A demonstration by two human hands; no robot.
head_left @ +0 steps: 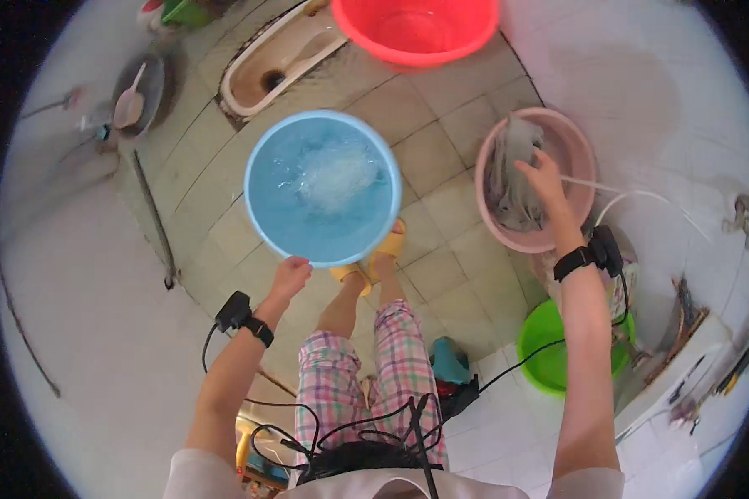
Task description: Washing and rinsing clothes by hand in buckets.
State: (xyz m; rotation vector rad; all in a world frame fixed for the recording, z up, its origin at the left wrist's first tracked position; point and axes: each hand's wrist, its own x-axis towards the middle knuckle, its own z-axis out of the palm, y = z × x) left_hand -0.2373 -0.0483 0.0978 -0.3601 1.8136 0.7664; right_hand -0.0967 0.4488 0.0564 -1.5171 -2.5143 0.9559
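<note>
A light blue basin (pixel 262 224) of clear water stands on the tiled floor, the water churned up and bubbling near its middle. My left hand (pixel 290 279) appears over its near rim, fingers curled in with nothing seen in them; I cannot tell if it touches the rim. To the right, a pink basin (pixel 581 158) contains a wet-looking grey cloth (pixel 508 187). My right hand (pixel 545 179) is over that cloth, thumb and fingers apart. Whether the fingertips touch the cloth is unclear.
A red basin (pixel 420 51) stands at the back beside a squat toilet (pixel 254 79). A green basin (pixel 541 353) lies low on the right, and a white hose (pixel 632 195) loops by the pink one. My yellow slippers (pixel 389 239) are close against the blue basin. Black cables (pixel 412 424) hang before me.
</note>
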